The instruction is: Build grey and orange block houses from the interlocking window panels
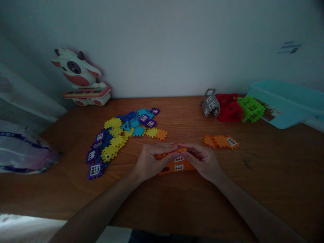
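An orange block house [178, 166], made of interlocking toothed tiles with white window prints, stands on the table in front of me. My left hand [155, 158] grips its upper left part, with the thumb on the near face and the fingers over the top. Across from it, my right hand [202, 160] holds the upper right part in the same way. The thumbs nearly meet above the upper window. My hands hide much of the top and far side. Loose orange tiles [220, 141], one with a window, lie beyond my right hand.
Left of centre, yellow tiles [117, 140], blue tiles and purple tiles [95, 170] are spread about. Grey [210, 104], red [229, 107] and green [251, 108] block builds stand at the back right, near a turquoise bin [286, 101]. A cow toy keyboard [86, 92] and plastic bag [22, 148] are at left.
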{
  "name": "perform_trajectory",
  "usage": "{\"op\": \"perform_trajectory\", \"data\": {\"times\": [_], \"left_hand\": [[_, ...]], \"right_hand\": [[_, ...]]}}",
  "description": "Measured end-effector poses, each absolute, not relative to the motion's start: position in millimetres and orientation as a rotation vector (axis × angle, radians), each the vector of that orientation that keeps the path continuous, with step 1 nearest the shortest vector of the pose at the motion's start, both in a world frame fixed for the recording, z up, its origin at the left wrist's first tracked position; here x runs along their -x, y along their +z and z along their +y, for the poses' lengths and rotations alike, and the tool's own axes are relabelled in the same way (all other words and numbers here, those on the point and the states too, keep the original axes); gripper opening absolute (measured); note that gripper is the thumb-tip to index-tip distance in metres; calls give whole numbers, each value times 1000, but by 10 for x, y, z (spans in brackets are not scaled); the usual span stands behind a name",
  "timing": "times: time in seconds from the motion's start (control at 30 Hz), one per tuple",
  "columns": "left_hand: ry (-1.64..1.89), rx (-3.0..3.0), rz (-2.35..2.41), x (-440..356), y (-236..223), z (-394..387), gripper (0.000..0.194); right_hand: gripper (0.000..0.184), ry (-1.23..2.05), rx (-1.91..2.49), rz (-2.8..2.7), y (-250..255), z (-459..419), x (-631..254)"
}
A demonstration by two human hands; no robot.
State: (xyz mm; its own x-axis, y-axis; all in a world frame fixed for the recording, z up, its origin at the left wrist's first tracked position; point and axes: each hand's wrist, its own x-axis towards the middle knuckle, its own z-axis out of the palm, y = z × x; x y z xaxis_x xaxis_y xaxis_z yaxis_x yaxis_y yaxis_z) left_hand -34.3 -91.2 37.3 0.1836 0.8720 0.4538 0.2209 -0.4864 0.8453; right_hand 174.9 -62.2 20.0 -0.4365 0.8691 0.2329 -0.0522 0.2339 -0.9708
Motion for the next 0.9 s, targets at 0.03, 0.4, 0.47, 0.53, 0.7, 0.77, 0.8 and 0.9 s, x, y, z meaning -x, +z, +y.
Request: {"op": "perform_trajectory", "data": {"times": [0.03, 0.4, 0.47, 0.53, 0.7, 0.77, 0.8, 0.9], "left_hand": [[1322, -1819, 1034, 339, 370, -919, 27], [1213, -1715, 1097, 329, 430, -932, 22], [1197, -1709, 1093, 331, 418, -930, 22], [1196, -1732, 1085, 342, 410, -921, 24], [1277, -1933, 1025, 427, 426, -844, 32], [1300, -2006, 969, 458, 429, -812, 29], [1300, -2025, 936, 466, 428, -801, 27], [1278, -2009, 869, 456, 412, -795, 26]], "right_hand": [[26, 1316, 779, -1648, 202, -621, -1752], [21, 1240, 700, -1681, 169, -580, -1753], [21, 1216, 711, -1694, 167, -582, -1764], [20, 1181, 714, -1700, 167, -581, -1775], [20, 1137, 727, -1667, 192, -567, -1798], [20, 1133, 734, -1660, 197, -559, -1809], [20, 1131, 737, -1663, 193, -556, -1816], [20, 1137, 743, -1674, 162, -547, -1836]]}}
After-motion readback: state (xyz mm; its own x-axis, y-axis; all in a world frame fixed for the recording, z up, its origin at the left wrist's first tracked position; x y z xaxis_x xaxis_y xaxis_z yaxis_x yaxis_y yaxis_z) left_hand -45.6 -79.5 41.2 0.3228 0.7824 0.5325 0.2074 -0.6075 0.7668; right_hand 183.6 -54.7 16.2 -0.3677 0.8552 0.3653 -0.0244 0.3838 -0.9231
